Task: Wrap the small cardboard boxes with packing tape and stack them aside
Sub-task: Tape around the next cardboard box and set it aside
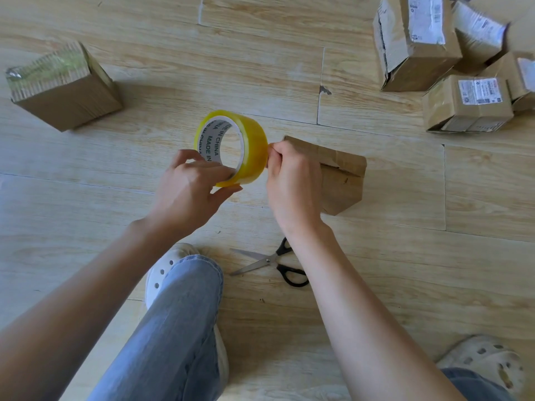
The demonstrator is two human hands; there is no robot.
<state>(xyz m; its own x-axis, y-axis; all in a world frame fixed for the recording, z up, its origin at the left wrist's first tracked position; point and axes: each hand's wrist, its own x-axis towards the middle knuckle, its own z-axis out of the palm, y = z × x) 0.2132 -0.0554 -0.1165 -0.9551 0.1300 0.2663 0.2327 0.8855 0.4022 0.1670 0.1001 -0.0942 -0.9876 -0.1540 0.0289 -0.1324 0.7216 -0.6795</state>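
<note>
— Where's the tape?
— The yellow-tinted packing tape roll point(254, 140) is clasped by the left grip point(191, 183); the right grip point(289, 175) pinches its outer edge.
— And the box?
— The small brown cardboard box point(344, 180) lies on the wooden floor point(405, 256), behind the right grip.

A head-worn camera looks steeply down at the floor point(260, 53).
</note>
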